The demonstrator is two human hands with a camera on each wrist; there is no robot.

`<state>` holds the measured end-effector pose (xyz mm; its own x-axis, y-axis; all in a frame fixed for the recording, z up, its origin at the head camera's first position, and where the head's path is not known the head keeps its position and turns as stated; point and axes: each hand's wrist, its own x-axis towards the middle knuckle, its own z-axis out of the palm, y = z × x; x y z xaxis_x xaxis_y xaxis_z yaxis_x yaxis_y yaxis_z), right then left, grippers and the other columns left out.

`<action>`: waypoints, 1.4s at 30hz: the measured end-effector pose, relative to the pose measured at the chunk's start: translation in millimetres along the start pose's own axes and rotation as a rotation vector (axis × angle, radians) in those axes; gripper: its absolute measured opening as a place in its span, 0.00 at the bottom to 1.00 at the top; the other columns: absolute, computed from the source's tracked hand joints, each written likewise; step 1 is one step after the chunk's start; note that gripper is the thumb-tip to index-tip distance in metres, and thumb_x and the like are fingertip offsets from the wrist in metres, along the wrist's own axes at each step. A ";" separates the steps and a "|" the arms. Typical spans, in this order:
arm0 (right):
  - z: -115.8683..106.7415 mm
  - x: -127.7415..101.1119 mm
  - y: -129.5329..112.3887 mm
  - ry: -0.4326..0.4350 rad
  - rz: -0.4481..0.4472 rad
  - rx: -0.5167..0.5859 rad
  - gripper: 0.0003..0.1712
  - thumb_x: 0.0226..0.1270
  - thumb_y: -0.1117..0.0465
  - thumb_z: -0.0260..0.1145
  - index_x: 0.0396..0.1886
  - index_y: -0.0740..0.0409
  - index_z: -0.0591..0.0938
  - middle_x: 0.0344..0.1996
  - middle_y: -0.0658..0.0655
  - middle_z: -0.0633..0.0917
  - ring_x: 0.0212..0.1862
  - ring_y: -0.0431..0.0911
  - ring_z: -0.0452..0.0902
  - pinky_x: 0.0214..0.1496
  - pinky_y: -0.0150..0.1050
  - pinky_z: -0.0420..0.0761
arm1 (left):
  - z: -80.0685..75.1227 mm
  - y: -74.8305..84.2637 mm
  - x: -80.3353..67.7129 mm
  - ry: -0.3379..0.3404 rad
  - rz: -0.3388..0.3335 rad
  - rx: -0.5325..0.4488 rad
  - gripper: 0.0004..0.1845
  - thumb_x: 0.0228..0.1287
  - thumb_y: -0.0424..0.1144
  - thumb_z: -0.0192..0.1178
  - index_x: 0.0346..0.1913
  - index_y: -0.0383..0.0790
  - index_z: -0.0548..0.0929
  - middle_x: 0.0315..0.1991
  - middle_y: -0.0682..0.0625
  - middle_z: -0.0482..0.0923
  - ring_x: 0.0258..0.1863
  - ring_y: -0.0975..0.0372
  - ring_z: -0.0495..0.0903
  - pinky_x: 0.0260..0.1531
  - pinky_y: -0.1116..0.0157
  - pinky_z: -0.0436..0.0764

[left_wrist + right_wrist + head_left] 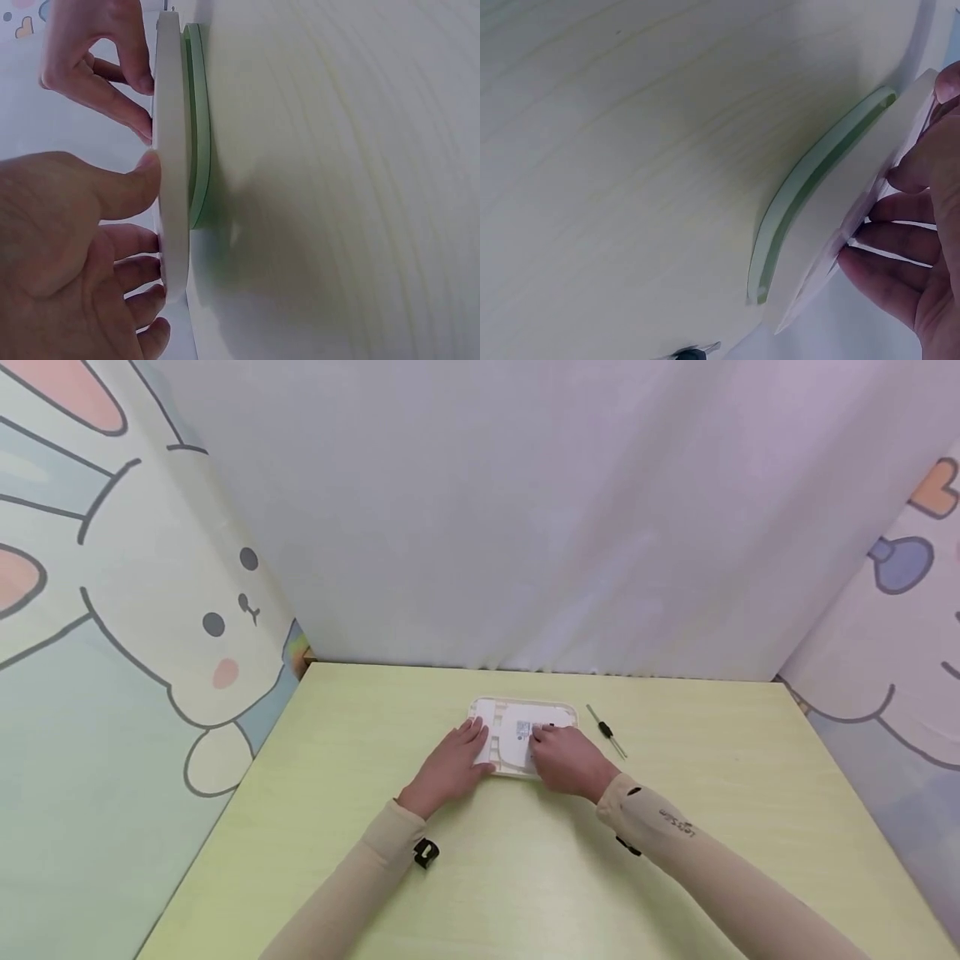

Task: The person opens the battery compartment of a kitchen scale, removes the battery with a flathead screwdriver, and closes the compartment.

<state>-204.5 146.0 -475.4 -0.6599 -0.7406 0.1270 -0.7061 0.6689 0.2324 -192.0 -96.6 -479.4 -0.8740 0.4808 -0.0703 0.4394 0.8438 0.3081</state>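
A flat white plastic panel with rounded corners (pixel 522 735) is lying on the pale yellow-green wooden table (pixel 525 877), near the back and about in the middle. From the wrist views, it is sitting on a thin green rim (pixel 197 127) that is touching the table.

The left hand (pixel 452 766) is resting on the left side of the panel. Its fingers (pixel 135 259) are lying fairly straight, close side by side, with the tips on the white face, and the thumb is pressing the near edge. The right hand (pixel 567 758) is lying on the right side. Its fingers (pixel 889 259) are bending a little and touching the ribbed face near a small grey label (pixel 524 729); I cannot tell if they are pinching anything.

A thin screwdriver with a black grip (pixel 606 731) is lying just right of the panel, apart from both hands.

The panel could slide on the smooth table if one hand pushes harder than the other. A sideways push could also bump the screwdriver and make it roll.
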 end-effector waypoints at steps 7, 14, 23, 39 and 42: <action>-5.7 4.6 0.4 -0.020 0.026 0.028 0.05 0.66 0.64 0.66 0.31 0.57 0.87 0.27 0.54 0.84 0.28 0.48 0.82 0.32 0.46 0.88 | -3.1 1.5 -1.5 0.000 0.006 0.000 0.38 0.80 0.50 0.57 0.80 0.28 0.64 0.83 0.36 0.57 0.85 0.45 0.54 0.86 0.50 0.57; -9.1 10.3 9.0 -0.024 0.098 0.094 0.05 0.66 0.64 0.69 0.33 0.52 0.89 0.28 0.51 0.89 0.29 0.47 0.84 0.34 0.46 0.88 | -2.0 1.3 0.6 -0.012 0.001 0.000 0.38 0.80 0.52 0.57 0.81 0.30 0.63 0.84 0.38 0.55 0.86 0.47 0.52 0.86 0.50 0.55; -2.1 7.5 11.2 0.025 0.147 0.164 0.11 0.68 0.65 0.68 0.46 0.55 0.91 0.41 0.55 0.92 0.41 0.51 0.89 0.43 0.47 0.92 | -3.5 -0.1 -0.4 -0.013 -0.006 -0.008 0.39 0.81 0.53 0.56 0.81 0.30 0.61 0.85 0.39 0.54 0.86 0.47 0.51 0.87 0.52 0.54; 2.2 -11.3 31.2 0.000 0.365 0.351 0.13 0.75 0.64 0.65 0.54 0.60 0.89 0.47 0.59 0.90 0.51 0.56 0.88 0.54 0.55 0.90 | -2.4 -0.3 -2.2 -0.028 -0.021 -0.013 0.39 0.81 0.52 0.57 0.81 0.30 0.61 0.85 0.39 0.53 0.86 0.48 0.50 0.87 0.51 0.54; 8.8 -25.9 46.6 -0.021 0.442 0.412 0.16 0.76 0.64 0.64 0.58 0.61 0.87 0.54 0.63 0.90 0.56 0.61 0.87 0.57 0.60 0.88 | -3.2 0.5 -3.3 -0.026 -0.022 -0.018 0.39 0.80 0.51 0.57 0.81 0.30 0.62 0.85 0.39 0.53 0.86 0.47 0.51 0.86 0.51 0.55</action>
<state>-222.6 196.9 -476.4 -0.9153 -0.3885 0.1062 -0.4028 0.8857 -0.2307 -189.5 -98.6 -475.9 -0.8775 0.4686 -0.1016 0.4165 0.8499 0.3228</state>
